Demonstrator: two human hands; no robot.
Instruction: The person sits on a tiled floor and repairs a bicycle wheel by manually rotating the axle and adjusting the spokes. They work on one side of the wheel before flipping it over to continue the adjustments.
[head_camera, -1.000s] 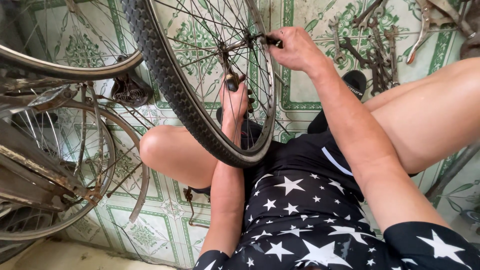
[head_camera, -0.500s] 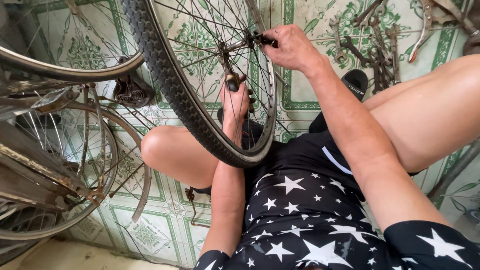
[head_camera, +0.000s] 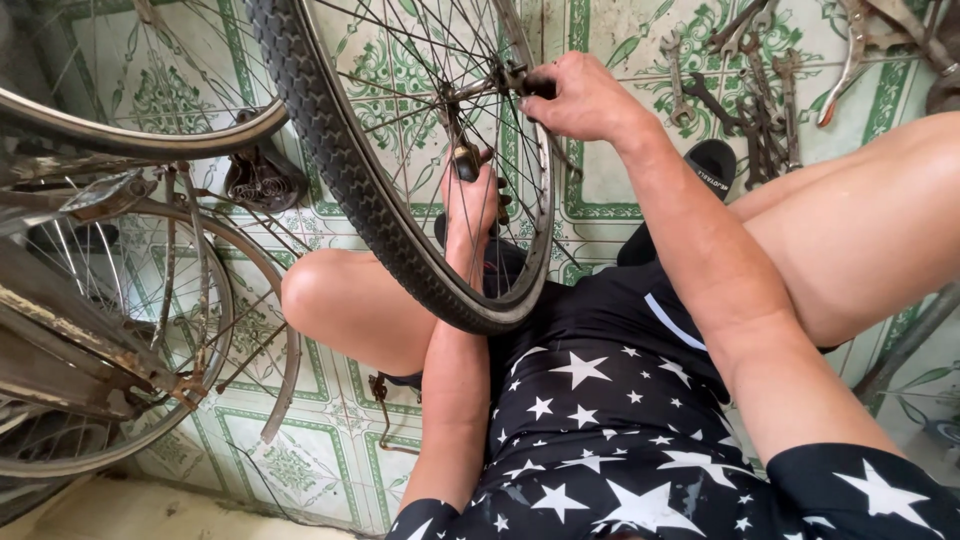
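Two hands at bicycle wheel (head_camera: 400, 210), right grip (head_camera: 580, 100) closed on hub axle (head_camera: 515, 80), left grip (head_camera: 472, 200) closed on small tool (head_camera: 465, 160)

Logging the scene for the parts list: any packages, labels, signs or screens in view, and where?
No packages, signs or screens.
Only marking: small pale print on the black sandal, on the tiled floor past the right hand, beside the wrenches; too small to make out.
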